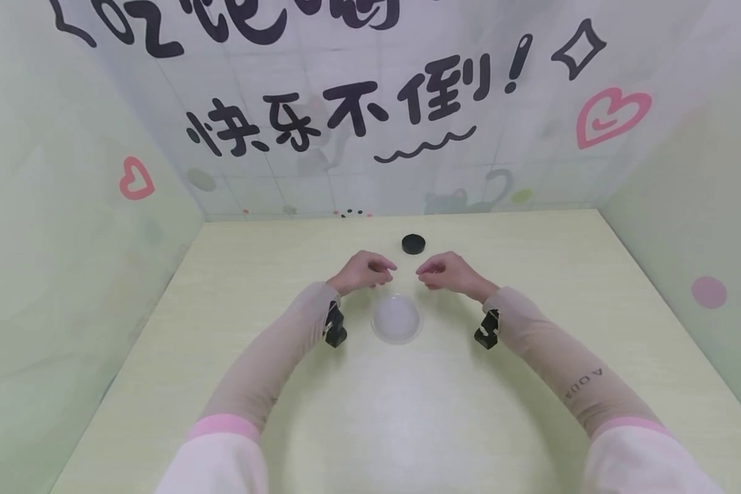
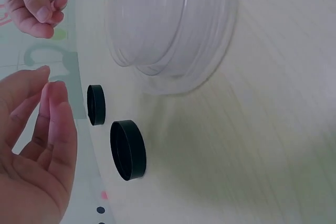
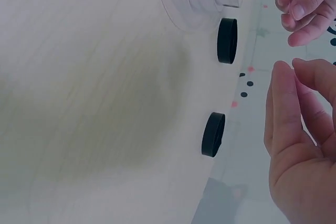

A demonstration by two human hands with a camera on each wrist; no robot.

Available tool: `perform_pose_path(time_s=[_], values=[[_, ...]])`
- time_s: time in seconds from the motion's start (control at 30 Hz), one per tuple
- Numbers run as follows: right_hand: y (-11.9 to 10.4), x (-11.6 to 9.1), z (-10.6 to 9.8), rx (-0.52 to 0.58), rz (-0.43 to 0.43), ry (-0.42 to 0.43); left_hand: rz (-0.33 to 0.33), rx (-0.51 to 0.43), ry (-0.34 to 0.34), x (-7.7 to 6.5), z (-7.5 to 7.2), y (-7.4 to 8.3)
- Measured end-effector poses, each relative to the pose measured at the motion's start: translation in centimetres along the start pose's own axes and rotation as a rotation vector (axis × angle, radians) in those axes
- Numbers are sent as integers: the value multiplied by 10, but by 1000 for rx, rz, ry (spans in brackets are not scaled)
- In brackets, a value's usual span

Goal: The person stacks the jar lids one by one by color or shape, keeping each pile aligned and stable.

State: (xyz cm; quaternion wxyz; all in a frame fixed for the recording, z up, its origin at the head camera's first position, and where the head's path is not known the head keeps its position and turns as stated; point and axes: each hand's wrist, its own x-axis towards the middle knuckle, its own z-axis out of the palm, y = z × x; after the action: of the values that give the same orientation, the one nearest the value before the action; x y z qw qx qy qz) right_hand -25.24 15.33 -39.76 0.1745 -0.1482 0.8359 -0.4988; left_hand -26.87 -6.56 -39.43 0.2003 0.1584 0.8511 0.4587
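My left hand (image 1: 363, 270) is held over the table with its thumb and fingertips loosely together and nothing visible between them. My right hand (image 1: 451, 272) mirrors it across a small gap, fingers bent and thumb near the index fingertip, also without anything visible in it. Just in front of both hands, nearer my body, stands a clear round plastic container (image 1: 396, 320), wide at its bottom and narrower above in the left wrist view. Beyond the fingertips lies a black round lid (image 1: 413, 243). Both wrist views show a second black lid (image 2: 128, 150), hidden in the head view.
The light wood-grain table (image 1: 407, 425) meets a printed back wall (image 1: 346, 178) not far past the lids. Pale side walls (image 1: 685, 226) border it left and right. A black wrist mount (image 1: 488, 329) hangs under each sleeve, on either side of the container.
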Motion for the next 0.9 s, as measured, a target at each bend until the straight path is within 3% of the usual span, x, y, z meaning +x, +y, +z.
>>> perform_pose_path(time_s=[0.63,0.9], values=[[15,33,-13,72,59,140,9,12,203,43,6,3],[29,46,-18,88,80,186,-16,-46,173,58,15,-1]])
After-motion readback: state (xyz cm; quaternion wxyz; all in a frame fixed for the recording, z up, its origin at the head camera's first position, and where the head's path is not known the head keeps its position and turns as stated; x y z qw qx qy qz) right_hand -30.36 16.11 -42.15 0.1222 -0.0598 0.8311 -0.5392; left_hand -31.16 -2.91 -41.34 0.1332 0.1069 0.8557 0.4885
